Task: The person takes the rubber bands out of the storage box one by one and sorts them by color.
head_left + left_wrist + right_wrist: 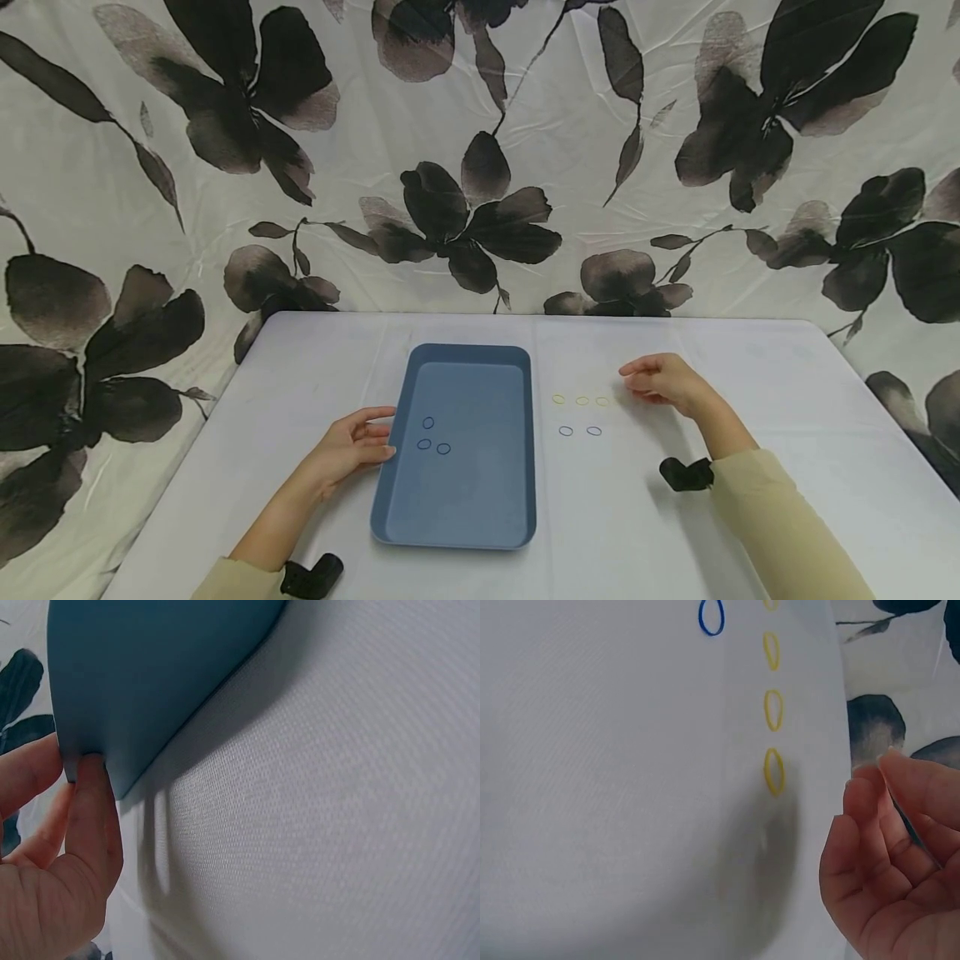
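starting well left of the blue tray (472, 510), we've got dark-flowered cloth (142, 407), and it runs on behind the tray's far end as well. next along, white table (262, 408) spreading out to both sides of the tray. and here's a pale yellow sleeve (240, 581), left of the tray's near end, a black wrist piece (312, 577) at its cuff. now the left hand (345, 450): it's right up against the tray's left rim, fingers fairly straight and a little apart, fingertips touching the outer wall. on to the tray itself, lying on the table, and inside, left of its middle, three blue rings (444, 448) in a loose cluster! just right of the tray, a row of yellow rings (582, 401), level with its far half; nearer than that row, also right of the tray, two more blue ones (594, 431). farther right of the tray comes the right hand (671, 383), raised by the yellow row's end, fingers softly bent, thumb tip close to the fingertips, a narrow pose. farthest from the tray, the other sleeve (780, 517).
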Demonstrator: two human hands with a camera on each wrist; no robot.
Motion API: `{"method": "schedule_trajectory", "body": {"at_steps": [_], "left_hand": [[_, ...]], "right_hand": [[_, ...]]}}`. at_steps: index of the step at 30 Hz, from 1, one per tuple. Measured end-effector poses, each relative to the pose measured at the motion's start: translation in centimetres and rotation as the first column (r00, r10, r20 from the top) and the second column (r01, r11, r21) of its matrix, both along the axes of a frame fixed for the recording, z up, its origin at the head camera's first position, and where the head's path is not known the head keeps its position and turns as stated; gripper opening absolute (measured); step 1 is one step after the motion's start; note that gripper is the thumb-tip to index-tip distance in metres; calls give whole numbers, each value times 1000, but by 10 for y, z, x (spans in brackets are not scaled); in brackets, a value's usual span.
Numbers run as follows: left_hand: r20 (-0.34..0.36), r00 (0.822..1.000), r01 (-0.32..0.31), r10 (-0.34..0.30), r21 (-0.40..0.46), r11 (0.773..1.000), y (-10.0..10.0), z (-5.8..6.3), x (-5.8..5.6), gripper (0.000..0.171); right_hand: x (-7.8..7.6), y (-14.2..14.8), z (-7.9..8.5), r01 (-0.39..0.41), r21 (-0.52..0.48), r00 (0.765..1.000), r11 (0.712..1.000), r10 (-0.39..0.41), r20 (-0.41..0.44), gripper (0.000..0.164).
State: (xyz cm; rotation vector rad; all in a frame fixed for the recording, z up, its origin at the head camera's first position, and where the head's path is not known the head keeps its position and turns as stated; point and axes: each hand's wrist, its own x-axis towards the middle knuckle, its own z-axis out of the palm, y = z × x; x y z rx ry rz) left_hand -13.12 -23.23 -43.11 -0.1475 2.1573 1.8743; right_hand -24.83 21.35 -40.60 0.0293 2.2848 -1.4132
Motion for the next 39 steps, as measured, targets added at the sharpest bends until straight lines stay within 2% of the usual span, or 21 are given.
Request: {"method": "schedule_trajectory", "body": {"at_steps": [22,39], "left_hand": [[10,1000,-3,2,16,1000,1,3,0,67],[6,1000,-5,5,13,1000,1,1,0,67]], "right_hand": [[-6,-23,25,-91,-52,993,994,87,-85,34],[-8,-49,38,-124,-53,988,991,118,-102,31]]}}
